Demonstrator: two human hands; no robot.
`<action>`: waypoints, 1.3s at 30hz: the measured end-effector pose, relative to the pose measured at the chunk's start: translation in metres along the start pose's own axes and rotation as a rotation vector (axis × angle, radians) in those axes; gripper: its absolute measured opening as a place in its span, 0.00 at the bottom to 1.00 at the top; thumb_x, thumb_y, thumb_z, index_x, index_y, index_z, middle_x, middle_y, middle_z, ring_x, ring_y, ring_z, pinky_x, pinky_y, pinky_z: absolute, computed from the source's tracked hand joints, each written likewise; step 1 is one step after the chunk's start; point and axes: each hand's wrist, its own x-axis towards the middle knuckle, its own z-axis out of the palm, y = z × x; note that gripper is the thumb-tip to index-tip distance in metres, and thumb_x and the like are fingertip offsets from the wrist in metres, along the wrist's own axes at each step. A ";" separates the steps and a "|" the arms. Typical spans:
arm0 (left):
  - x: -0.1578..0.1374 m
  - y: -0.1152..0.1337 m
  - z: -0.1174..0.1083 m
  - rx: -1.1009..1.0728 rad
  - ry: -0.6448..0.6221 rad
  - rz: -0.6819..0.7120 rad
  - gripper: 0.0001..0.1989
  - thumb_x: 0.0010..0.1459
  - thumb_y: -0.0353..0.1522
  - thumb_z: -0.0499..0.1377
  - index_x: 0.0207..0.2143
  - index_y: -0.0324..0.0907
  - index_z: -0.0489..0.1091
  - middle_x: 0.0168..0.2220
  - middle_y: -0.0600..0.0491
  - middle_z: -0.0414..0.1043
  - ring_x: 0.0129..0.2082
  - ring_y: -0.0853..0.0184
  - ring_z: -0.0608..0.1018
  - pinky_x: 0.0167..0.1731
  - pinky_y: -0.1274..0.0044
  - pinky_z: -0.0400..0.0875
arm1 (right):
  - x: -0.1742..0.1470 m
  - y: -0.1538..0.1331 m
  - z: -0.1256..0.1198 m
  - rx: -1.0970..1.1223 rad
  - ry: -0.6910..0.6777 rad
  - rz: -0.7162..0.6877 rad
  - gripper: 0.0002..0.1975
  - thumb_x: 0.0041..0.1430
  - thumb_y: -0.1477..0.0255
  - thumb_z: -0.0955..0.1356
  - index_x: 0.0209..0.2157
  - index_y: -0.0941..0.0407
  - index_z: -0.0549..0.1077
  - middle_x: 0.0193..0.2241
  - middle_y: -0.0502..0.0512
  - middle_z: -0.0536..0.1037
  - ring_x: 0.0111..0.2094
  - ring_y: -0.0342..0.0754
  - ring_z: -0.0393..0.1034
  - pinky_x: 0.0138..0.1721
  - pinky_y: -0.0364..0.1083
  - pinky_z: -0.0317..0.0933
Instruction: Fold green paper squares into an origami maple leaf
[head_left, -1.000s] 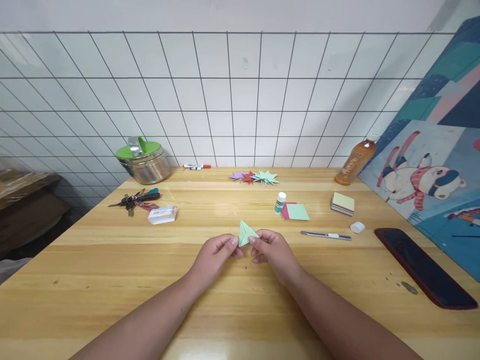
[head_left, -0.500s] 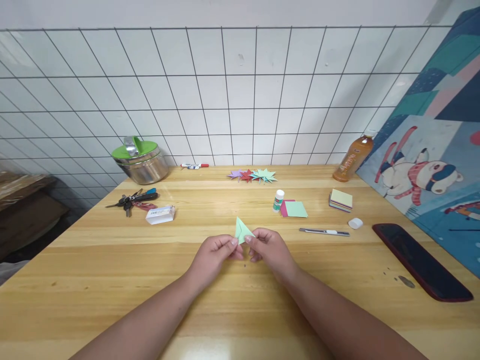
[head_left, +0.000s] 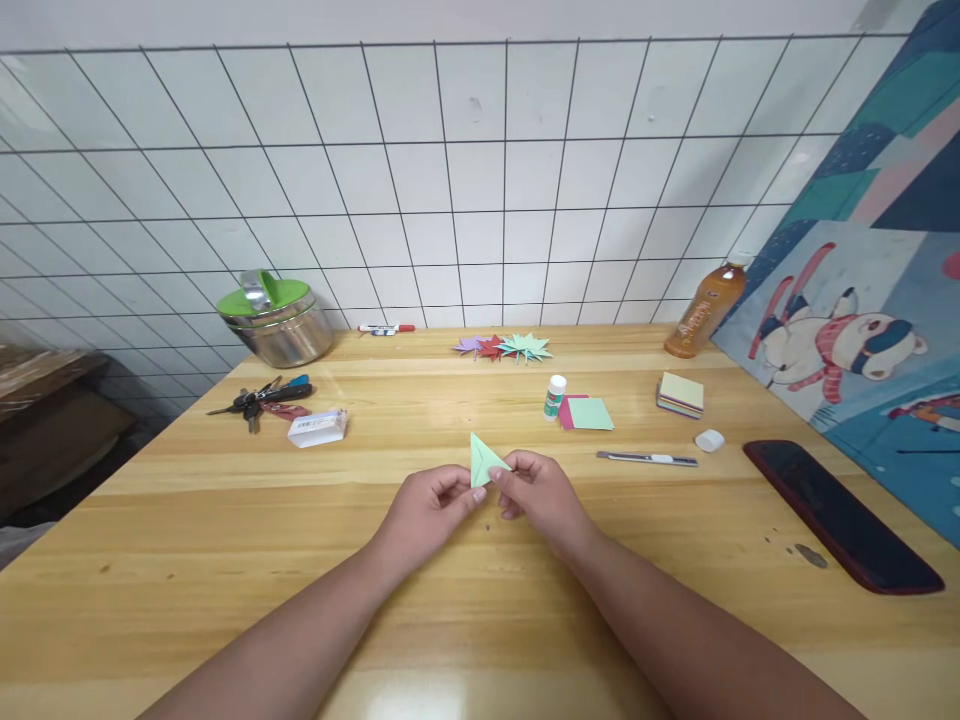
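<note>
A small light-green folded paper (head_left: 484, 463) is held up over the middle of the table, a triangle with a crease line showing on its face. My right hand (head_left: 544, 497) pinches its right side, thumb in front and fingers behind. At the lower left of the paper, my left hand (head_left: 427, 510) is closed on its edge, the thumb tip along the bottom and the fingertips partly hidden behind. Beyond my hands, a glue stick (head_left: 554, 398) stands upright without its cap, beside flat green and magenta paper squares (head_left: 590, 413).
Pointed paper stars (head_left: 525, 347) and a marker (head_left: 386, 329) lie by the tiled wall. To the right are a paper stack (head_left: 680, 394), a utility knife (head_left: 646, 459), a white cap (head_left: 709, 440), a phone (head_left: 840, 515) and a bottle (head_left: 705, 310). Leftward sit a pot (head_left: 289, 330), keys (head_left: 259, 400) and a small box (head_left: 318, 429).
My left thumb has slid from the paper's left corner to below its bottom edge, uncovering more of the paper. My right hand keeps its pinch. The view has shifted slightly.
</note>
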 end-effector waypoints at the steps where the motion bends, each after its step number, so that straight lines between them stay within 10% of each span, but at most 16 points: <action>1: 0.000 0.000 0.000 0.018 -0.001 0.006 0.12 0.52 0.39 0.58 0.27 0.38 0.72 0.25 0.54 0.73 0.27 0.68 0.72 0.29 0.79 0.64 | 0.000 0.000 0.000 -0.008 -0.008 -0.008 0.15 0.44 0.60 0.70 0.24 0.58 0.68 0.15 0.45 0.68 0.17 0.39 0.64 0.21 0.40 0.62; 14: 0.001 0.002 -0.007 -0.086 -0.074 -0.060 0.15 0.50 0.40 0.60 0.21 0.37 0.74 0.22 0.52 0.74 0.25 0.68 0.73 0.29 0.79 0.65 | -0.002 -0.002 0.001 0.074 -0.083 0.044 0.16 0.37 0.62 0.74 0.21 0.59 0.71 0.18 0.46 0.68 0.20 0.38 0.62 0.23 0.40 0.62; 21: 0.004 -0.004 -0.016 -0.409 -0.168 -0.313 0.17 0.48 0.43 0.61 0.30 0.36 0.75 0.25 0.47 0.76 0.27 0.66 0.77 0.33 0.76 0.69 | -0.002 -0.004 -0.004 0.098 -0.074 0.107 0.18 0.36 0.60 0.74 0.22 0.60 0.72 0.18 0.47 0.68 0.20 0.38 0.62 0.23 0.40 0.63; 39: 0.002 -0.006 -0.002 0.027 -0.047 -0.026 0.13 0.53 0.37 0.57 0.21 0.38 0.69 0.19 0.56 0.68 0.21 0.72 0.67 0.24 0.81 0.59 | 0.000 -0.001 -0.003 -0.058 -0.013 0.061 0.13 0.41 0.64 0.72 0.23 0.58 0.69 0.16 0.45 0.66 0.19 0.39 0.61 0.22 0.41 0.64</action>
